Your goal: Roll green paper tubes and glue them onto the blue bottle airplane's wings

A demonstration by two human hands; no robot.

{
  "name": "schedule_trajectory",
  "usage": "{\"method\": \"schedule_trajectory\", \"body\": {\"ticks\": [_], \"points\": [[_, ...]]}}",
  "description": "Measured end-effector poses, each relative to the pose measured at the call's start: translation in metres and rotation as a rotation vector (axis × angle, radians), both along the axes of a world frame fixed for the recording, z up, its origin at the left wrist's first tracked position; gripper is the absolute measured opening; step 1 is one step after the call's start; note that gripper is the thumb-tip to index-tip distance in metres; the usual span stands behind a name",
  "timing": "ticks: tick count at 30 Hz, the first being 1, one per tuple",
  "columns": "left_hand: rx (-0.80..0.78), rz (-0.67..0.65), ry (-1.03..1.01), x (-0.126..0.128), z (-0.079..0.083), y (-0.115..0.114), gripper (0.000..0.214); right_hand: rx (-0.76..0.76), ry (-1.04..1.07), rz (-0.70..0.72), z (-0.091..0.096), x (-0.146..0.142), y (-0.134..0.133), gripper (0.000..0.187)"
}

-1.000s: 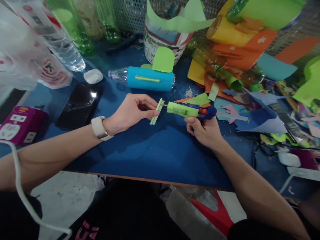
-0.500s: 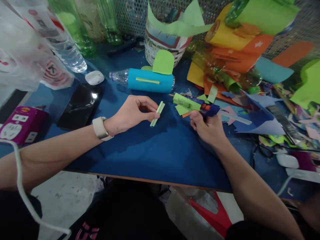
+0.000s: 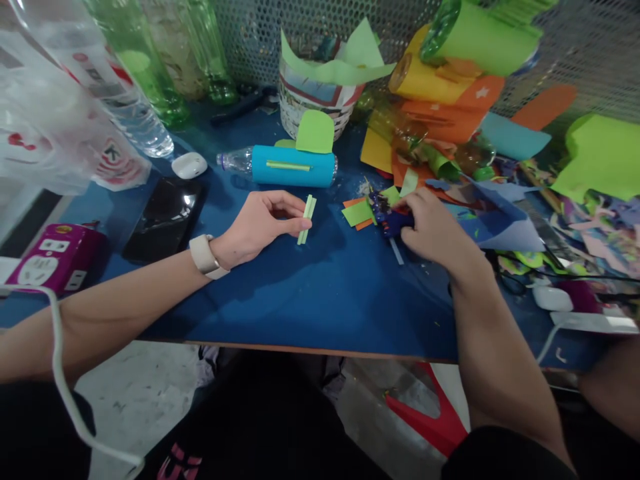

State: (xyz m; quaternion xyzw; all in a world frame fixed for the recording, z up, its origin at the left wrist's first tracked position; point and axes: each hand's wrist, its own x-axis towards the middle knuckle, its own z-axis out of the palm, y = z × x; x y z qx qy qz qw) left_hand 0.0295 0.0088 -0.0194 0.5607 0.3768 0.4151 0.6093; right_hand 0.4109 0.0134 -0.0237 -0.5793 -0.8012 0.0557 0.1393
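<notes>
My left hand (image 3: 263, 223) pinches a folded pale green paper strip (image 3: 307, 220) between thumb and fingers, held upright over the table. Low over the right side, my right hand (image 3: 433, 227) is closed around a dark blue glue gun (image 3: 393, 219), its nozzle pointing away from me and a clear glue stick hanging from its back. Green and orange paper pieces (image 3: 359, 213) lie beside the gun. Beyond my left hand rests a plastic bottle wrapped in blue paper (image 3: 294, 165), with a thin green strip on its side and a rounded green piece (image 3: 315, 131) standing up from it.
A phone (image 3: 163, 220), a white earbud case (image 3: 189, 165) and a purple power socket (image 3: 59, 259) lie at left. Bottles and a plastic bag stand behind them. A woven basket (image 3: 317, 97) is at the back; paper-wrapped bottles and scraps (image 3: 595, 227) crowd the right.
My right hand has lowered the glue gun to the table's right side and turned it, so the nozzle now points away. My left hand still holds the strip, now more upright.
</notes>
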Motion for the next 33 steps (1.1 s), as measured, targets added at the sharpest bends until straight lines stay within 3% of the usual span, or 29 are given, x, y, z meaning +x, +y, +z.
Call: {"method": "schedule_trajectory", "body": {"ticks": [5, 10, 12, 15, 19, 23, 26, 30, 33], "points": [[-0.022, 0.018, -0.056, 0.002, 0.003, -0.001, 0.055, 0.033, 0.017, -0.014, -0.001, -0.001, -0.002, 0.043], [-0.019, 0.026, -0.069, 0.002, 0.003, -0.001, 0.057, 0.265, 0.251, -0.006, 0.025, -0.052, -0.024, 0.034], [-0.031, 0.014, -0.085, 0.003, 0.002, -0.001, 0.057, 0.261, 0.381, 0.086, 0.035, -0.080, -0.029, 0.026], [-0.044, -0.009, -0.115, 0.004, 0.000, -0.002, 0.057, 0.239, 0.354, 0.198, 0.047, -0.112, -0.026, 0.026], [-0.051, -0.029, -0.118, 0.005, -0.002, -0.003, 0.055, 0.046, 0.450, 0.274, 0.054, -0.135, -0.018, 0.031], [-0.049, -0.017, -0.111, 0.005, 0.000, -0.005, 0.055, -0.138, 0.761, 0.179, 0.044, -0.149, -0.020, 0.026], [-0.032, 0.036, -0.138, 0.005, 0.002, -0.005, 0.058, -0.210, 0.928, 0.132, 0.027, -0.162, -0.031, 0.032], [0.035, 0.104, -0.182, 0.006, -0.001, -0.002, 0.060, -0.194, 0.991, 0.143, 0.009, -0.179, -0.046, 0.049], [0.071, 0.107, -0.195, 0.006, -0.004, 0.000, 0.059, -0.100, 1.036, 0.139, 0.003, -0.187, -0.051, 0.041]]}}
